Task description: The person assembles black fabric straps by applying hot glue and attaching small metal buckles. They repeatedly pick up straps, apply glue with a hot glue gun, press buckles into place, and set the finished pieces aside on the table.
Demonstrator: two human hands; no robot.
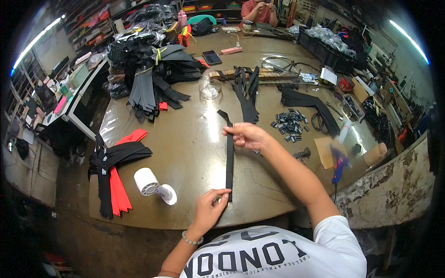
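A long narrow black strap (229,160) runs upright before me over the brown table, its far end bent to the left. My right hand (248,137) pinches it near that bend. Close to the table's front edge, my left hand (212,208) grips the near end between thumb and fingers. Right of the strap lies a heap of small black-and-grey buckle-like pieces (289,125). Beyond my right hand, several black strips (245,92) hang over a wooden bar (269,73).
Left of me stand a white fan (147,182) and crossed black and red strips (120,194). A big pile of black strips (157,78), a phone (212,57) and a clear bowl (210,90) are farther back. A blue glue gun (340,165) sits right. Someone in red stripes (259,14) sits opposite.
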